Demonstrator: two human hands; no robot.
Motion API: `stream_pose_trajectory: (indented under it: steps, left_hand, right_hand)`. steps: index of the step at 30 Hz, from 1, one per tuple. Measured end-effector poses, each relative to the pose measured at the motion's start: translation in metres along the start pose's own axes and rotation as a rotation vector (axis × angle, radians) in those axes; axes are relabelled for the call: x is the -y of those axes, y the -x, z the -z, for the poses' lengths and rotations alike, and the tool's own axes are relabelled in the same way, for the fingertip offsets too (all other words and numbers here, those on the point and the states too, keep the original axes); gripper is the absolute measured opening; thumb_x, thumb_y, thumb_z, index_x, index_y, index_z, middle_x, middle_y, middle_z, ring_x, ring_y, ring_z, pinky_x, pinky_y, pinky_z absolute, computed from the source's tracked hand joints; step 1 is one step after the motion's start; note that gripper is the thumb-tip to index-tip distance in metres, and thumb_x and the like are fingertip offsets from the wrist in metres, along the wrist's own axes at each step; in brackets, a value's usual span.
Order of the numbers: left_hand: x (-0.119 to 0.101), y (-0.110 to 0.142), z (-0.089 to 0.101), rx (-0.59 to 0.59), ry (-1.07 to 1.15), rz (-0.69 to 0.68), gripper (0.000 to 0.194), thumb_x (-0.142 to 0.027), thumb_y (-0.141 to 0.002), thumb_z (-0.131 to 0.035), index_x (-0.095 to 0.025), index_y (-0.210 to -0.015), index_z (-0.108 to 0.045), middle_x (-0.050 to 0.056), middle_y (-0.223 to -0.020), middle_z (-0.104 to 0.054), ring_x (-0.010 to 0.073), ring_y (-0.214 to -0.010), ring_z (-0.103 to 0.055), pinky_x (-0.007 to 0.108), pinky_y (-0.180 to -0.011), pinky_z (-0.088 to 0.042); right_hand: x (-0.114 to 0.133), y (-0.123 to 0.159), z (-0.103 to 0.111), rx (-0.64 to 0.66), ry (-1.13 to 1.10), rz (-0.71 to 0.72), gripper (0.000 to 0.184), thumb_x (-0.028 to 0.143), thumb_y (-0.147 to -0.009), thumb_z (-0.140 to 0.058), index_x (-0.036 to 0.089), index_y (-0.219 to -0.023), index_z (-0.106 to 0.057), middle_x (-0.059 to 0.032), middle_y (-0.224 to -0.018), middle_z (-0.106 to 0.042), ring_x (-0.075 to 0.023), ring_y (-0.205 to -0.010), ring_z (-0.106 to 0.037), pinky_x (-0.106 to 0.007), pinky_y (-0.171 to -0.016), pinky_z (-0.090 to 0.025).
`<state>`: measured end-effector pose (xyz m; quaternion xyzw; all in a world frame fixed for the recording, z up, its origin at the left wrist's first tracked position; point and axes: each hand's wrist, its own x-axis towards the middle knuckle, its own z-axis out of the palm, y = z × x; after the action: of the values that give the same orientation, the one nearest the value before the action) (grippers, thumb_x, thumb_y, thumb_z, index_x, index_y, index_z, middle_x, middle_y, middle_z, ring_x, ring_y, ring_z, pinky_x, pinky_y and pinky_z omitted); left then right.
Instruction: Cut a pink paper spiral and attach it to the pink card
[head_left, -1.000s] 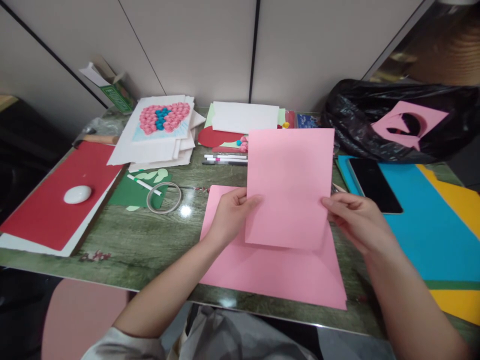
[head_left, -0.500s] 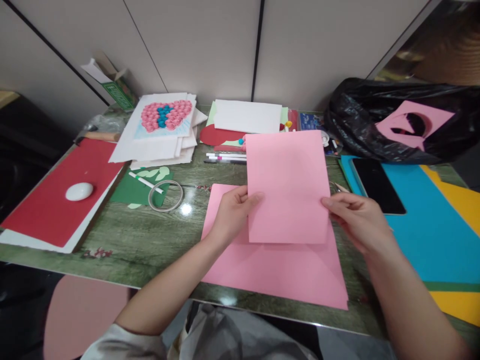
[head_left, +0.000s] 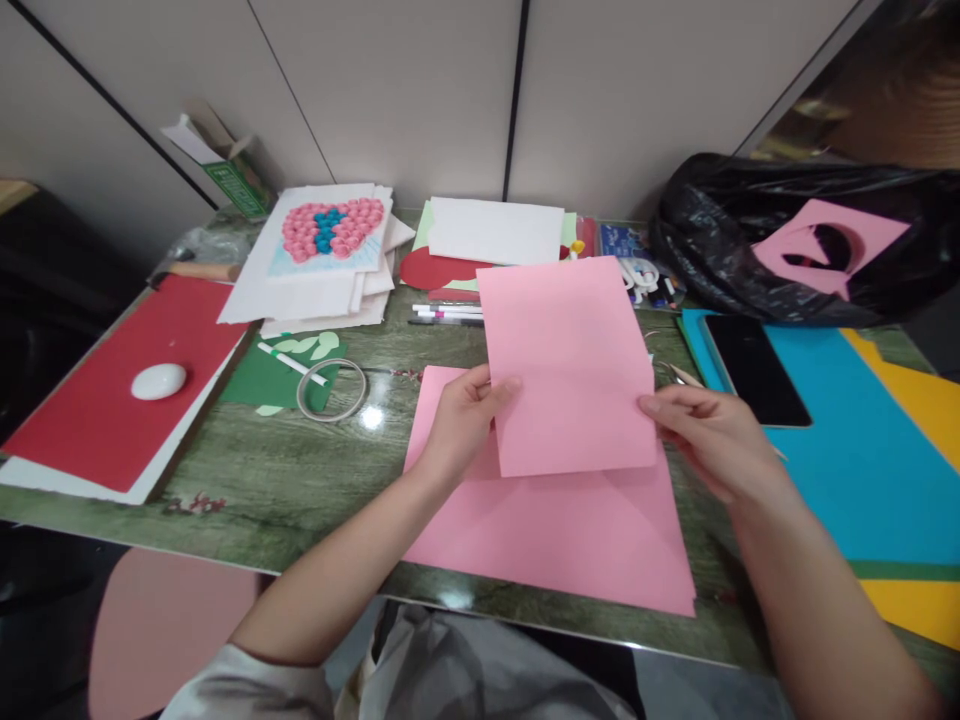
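Note:
A pink sheet of paper (head_left: 566,370) is held up and slightly tilted between my two hands. My left hand (head_left: 469,415) pinches its left edge, thumb on the front face. At the right edge, my right hand (head_left: 709,430) grips it between thumb and fingers. Below it, larger pink paper (head_left: 570,550) lies flat on the table, partly covered by the raised sheet. A pencil-like pointed stick (head_left: 686,377) shows just behind my right hand, mostly hidden by it.
Left are red paper (head_left: 112,400) with a white egg-shaped object (head_left: 159,381), a tape roll (head_left: 302,400) and green paper (head_left: 244,380). A butterfly picture (head_left: 330,235) lies behind. Right are a phone (head_left: 757,370), blue paper (head_left: 870,450) and a black bag (head_left: 705,240).
The raised pink sheet has tilted, its top edge shifting left and its lower edge rising slightly on the right. Both hands keep their hold, almost in place.

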<state>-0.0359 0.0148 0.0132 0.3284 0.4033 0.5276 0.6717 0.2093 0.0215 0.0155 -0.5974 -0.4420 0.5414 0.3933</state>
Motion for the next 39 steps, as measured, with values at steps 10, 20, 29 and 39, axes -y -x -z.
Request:
stream_pose_trajectory:
  steps: [10,20,29,39]
  left_hand:
    - [-0.0018,0.0001,-0.0005,-0.024,0.008,0.01,0.017,-0.027,-0.076,-0.065,-0.017,-0.09,-0.067,0.005,-0.086,-0.072,0.0172,-0.074,-0.065,0.032,-0.07,-0.05]
    - [-0.0021,-0.0009,-0.0003,-0.044,0.042,-0.006,0.017,-0.027,-0.076,-0.065,-0.017,-0.09,-0.066,0.004,-0.083,-0.072,0.0186,-0.074,-0.067,0.032,-0.07,-0.05]
    - [0.0025,-0.0013,-0.0008,-0.077,0.051,-0.022,0.018,-0.028,-0.077,-0.064,-0.018,-0.092,-0.065,0.004,-0.086,-0.071,0.018,-0.076,-0.066,0.03,-0.068,-0.049]
    - [0.0001,-0.0014,-0.0016,-0.137,0.049,-0.023,0.018,-0.028,-0.077,-0.064,-0.018,-0.092,-0.065,0.004,-0.087,-0.071,0.0172,-0.076,-0.065,0.029,-0.068,-0.048]
  right_hand:
    - [-0.0029,-0.0039,0.0024,-0.06,0.015,0.021,0.015,0.034,-0.061,-0.078,0.022,-0.062,-0.069,-0.0007,-0.064,-0.063,-0.0108,-0.056,-0.056,-0.024,-0.054,-0.049]
    - [-0.0035,-0.0026,0.0027,0.005,0.0,-0.004,0.016,0.035,-0.062,-0.077,0.022,-0.065,-0.069,-0.0006,-0.067,-0.065,-0.0114,-0.058,-0.057,-0.023,-0.055,-0.048]
    - [-0.0038,-0.0025,0.0016,0.02,0.017,-0.003,0.019,0.035,-0.062,-0.077,0.02,-0.064,-0.067,0.0007,-0.062,-0.061,-0.0088,-0.054,-0.052,-0.021,-0.051,-0.043]
    - [-0.0052,-0.0049,0.0023,0.007,0.063,0.016,0.017,0.036,-0.062,-0.077,0.022,-0.062,-0.068,-0.0003,-0.065,-0.063,-0.011,-0.057,-0.056,-0.024,-0.053,-0.048]
